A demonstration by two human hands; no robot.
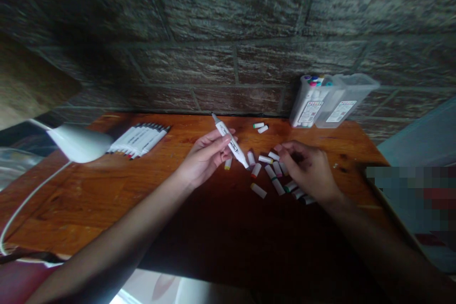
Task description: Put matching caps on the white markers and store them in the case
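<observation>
Between the thumb and fingers of my left hand (206, 157) is a white marker (229, 138), tilted above the table with both ends uncapped. My right hand (309, 166) is over the right side of a loose group of marker caps, thumb and fingertips pinched together at a small white cap (274, 156). Other white caps with coloured ends lie close by, among them a red-ended cap (255, 170), a yellow-ended cap (258, 190) and a green-banded cap (290, 186). Some caps are partly hidden beneath my right hand.
Uncapped white markers (140, 138) lie in a row on the wooden table (142, 204) at left, beside a white lamp (78, 142) and its cord. Two clear plastic cases stand at the back right; one case (309, 104) has markers in it. A brick wall (213, 61) rises behind.
</observation>
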